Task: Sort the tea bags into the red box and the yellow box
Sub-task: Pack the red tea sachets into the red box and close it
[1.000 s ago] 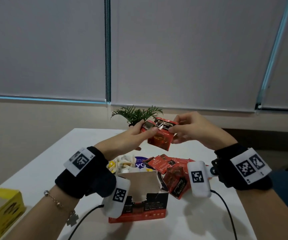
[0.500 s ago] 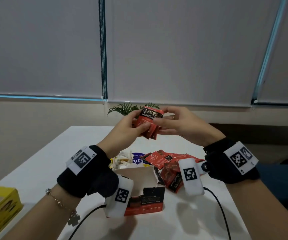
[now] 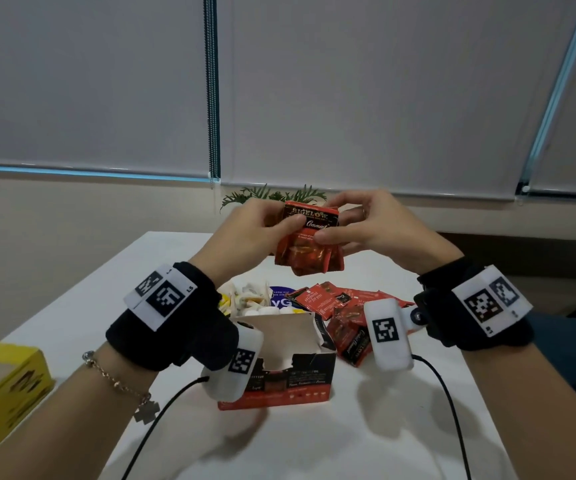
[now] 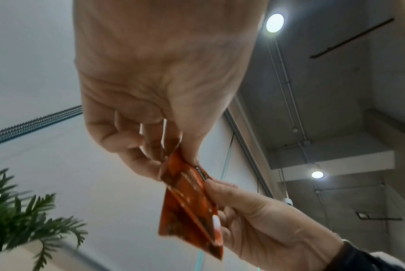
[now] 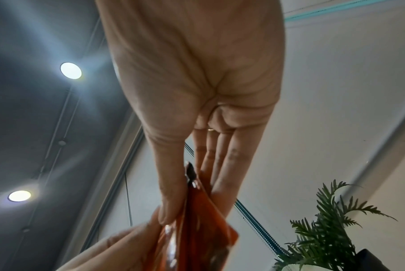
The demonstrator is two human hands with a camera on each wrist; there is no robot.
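Both hands hold a small stack of red tea bags (image 3: 309,242) upright in the air above the table. My left hand (image 3: 262,225) pinches its left side, thumb in front. My right hand (image 3: 359,225) pinches its right side. In the left wrist view the red tea bags (image 4: 189,205) hang edge-on between the two hands; in the right wrist view the red tea bags (image 5: 196,229) sit between thumb and fingers. The open red box (image 3: 300,375) stands below on the table. The yellow box (image 3: 5,379) lies at the far left edge. More red tea bags (image 3: 338,306) and white and yellow tea bags (image 3: 248,299) lie behind the red box.
A white table (image 3: 314,445) carries everything. A small green plant (image 3: 272,195) stands at its far edge, behind the hands. Two black cables (image 3: 161,420) trail from the wrist cameras across the front of the table. Grey roller blinds fill the wall behind.
The two hands have squared the red tea bags into an upright stack with the label facing me. The hands have come a little closer together and stayed raised.
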